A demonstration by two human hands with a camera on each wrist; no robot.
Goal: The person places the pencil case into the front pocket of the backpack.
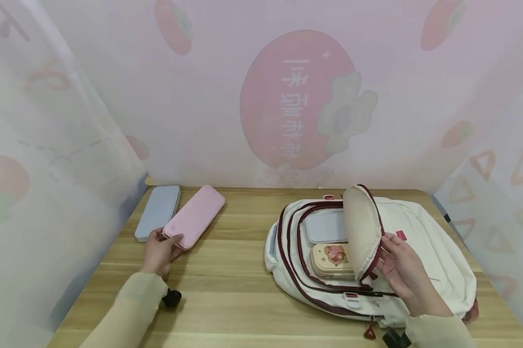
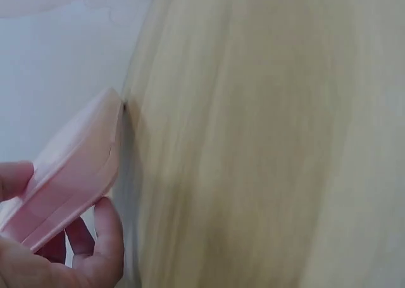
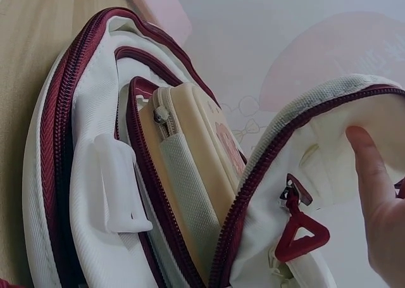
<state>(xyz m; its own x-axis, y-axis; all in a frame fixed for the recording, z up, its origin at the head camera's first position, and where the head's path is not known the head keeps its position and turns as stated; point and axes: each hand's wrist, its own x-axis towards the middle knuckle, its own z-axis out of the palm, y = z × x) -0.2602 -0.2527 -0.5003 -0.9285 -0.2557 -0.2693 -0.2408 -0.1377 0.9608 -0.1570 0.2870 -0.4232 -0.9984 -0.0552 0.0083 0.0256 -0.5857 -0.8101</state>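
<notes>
My left hand (image 1: 159,251) grips the near end of a pink pencil case (image 1: 196,215), thumb on top and fingers beneath. In the left wrist view the pink case (image 2: 76,168) is tilted, its side seam showing. My right hand (image 1: 404,268) holds the front pocket flap (image 1: 361,232) of a white backpack (image 1: 422,232) by its dark red zipper edge, folded back to the right. Inside the unzipped pocket lie a yellow zipped case (image 1: 331,258) with a cartoon print and a pale grey-white case (image 1: 326,226). The flap covers their right ends.
A light blue case (image 1: 158,212) lies at the table's back left corner, beside the pink one. The wooden table (image 1: 239,290) meets a printed curtain (image 1: 200,121) at the back. A red triangular zipper pull (image 1: 369,331) hangs at the backpack's near side.
</notes>
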